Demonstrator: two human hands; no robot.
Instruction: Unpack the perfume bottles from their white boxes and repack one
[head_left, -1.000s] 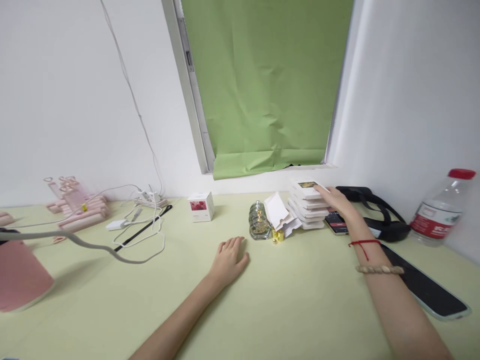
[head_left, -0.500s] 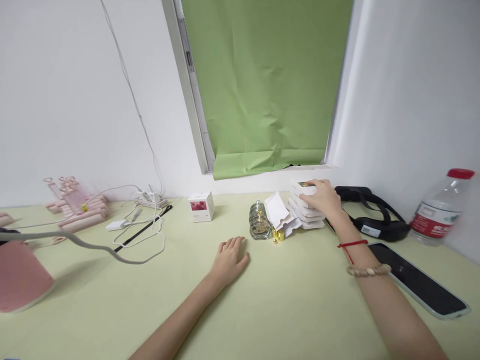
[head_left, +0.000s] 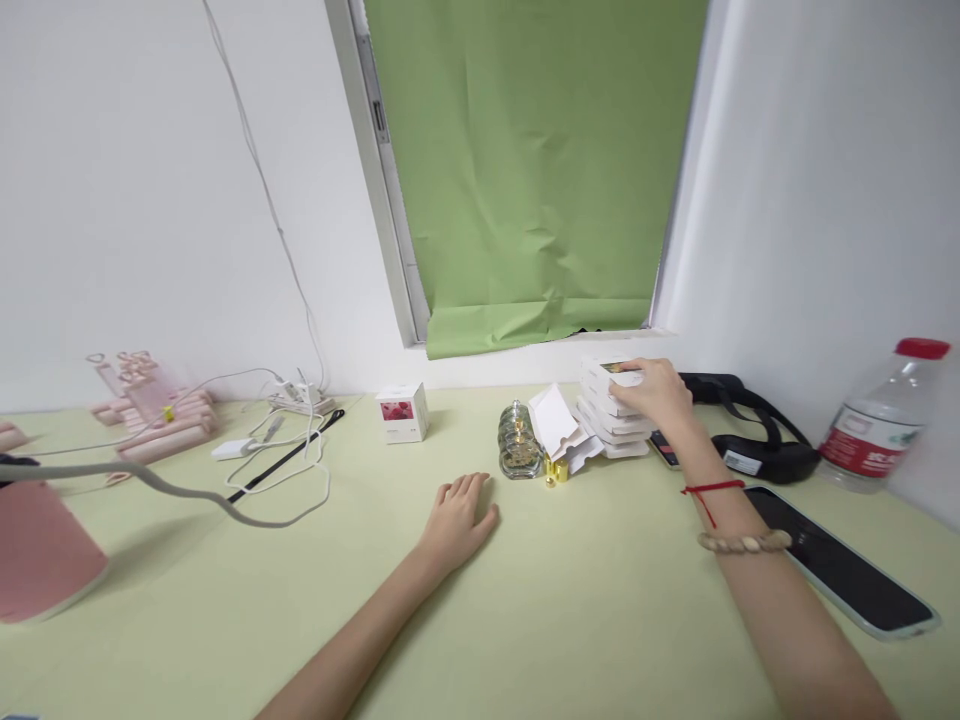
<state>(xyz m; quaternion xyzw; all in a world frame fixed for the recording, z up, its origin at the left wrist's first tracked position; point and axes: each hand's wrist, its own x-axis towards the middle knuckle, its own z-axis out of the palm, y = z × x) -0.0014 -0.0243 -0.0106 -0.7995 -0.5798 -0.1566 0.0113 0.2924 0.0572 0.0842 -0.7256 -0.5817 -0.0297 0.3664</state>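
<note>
My left hand (head_left: 459, 522) lies flat on the pale green table with its fingers stretched out, holding nothing. Farther right, my right hand (head_left: 658, 394) is closed on the top white box (head_left: 600, 379) of a stack of flattened white boxes (head_left: 619, 438). Left of the stack are loose folded white cardboard pieces (head_left: 556, 424). Several clear glass bottles (head_left: 520, 448) stand in a row beyond my left fingertips. Small gold caps (head_left: 559, 469) lie between the bottles and the cardboard. A white box with a pink picture (head_left: 401, 413) stands upright at the back.
At right are a black phone (head_left: 844, 560), a black strapped device (head_left: 761, 450) and a water bottle (head_left: 874, 425) with a red cap. White cables (head_left: 315, 470), a power strip (head_left: 304, 400), pink rolls (head_left: 169, 432) and a pink container (head_left: 49, 555) occupy the left side.
My right hand and forearm have shifted slightly right, at the top of the stack, uncovering more of the top box. My left hand has not moved.
</note>
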